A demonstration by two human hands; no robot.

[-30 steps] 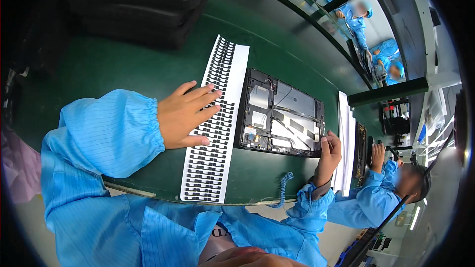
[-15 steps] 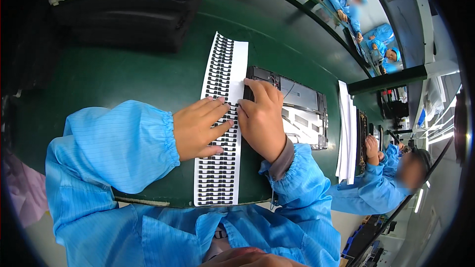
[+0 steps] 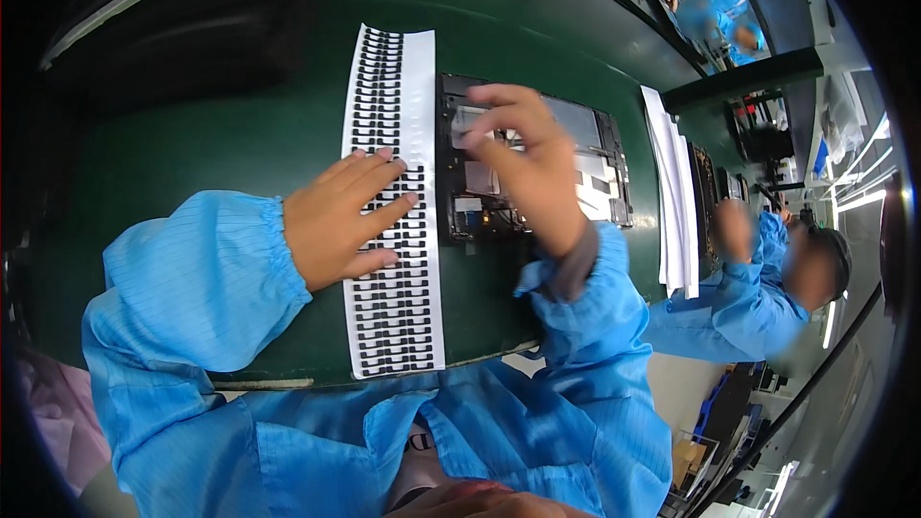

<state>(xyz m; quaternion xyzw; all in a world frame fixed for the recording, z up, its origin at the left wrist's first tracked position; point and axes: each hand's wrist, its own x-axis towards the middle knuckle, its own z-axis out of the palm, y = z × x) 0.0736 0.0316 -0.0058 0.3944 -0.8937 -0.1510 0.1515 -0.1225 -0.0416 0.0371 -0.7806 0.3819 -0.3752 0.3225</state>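
Observation:
A long white sheet [image 3: 419, 105] carrying rows of small black adhesive-looking pieces [image 3: 391, 312] lies lengthwise on the green table. My left hand [image 3: 336, 216] rests flat on it, fingers spread over the rows. To the right of the sheet sits an opened flat electronic device [image 3: 614, 158] with a black frame, grey panels and exposed inner parts. Above the device's left portion, my right hand [image 3: 537, 168] has its thumb and fingers drawn together in a pinch. Whatever lies between those fingertips is too small and blurred to name. That hand hides part of the device.
A large black case-like object [image 3: 182, 38] stands at the far left. White sheets [image 3: 669, 192] lie right of the device. Further right, a co-worker in blue [image 3: 743, 312] sits at the table. Other people in blue [image 3: 715, 10] are beyond the far rail [image 3: 748, 77].
My right hand has left the sheet's right edge and moved right, over the device. The left hand remains spread on the sheet. The whole view has shifted somewhat.

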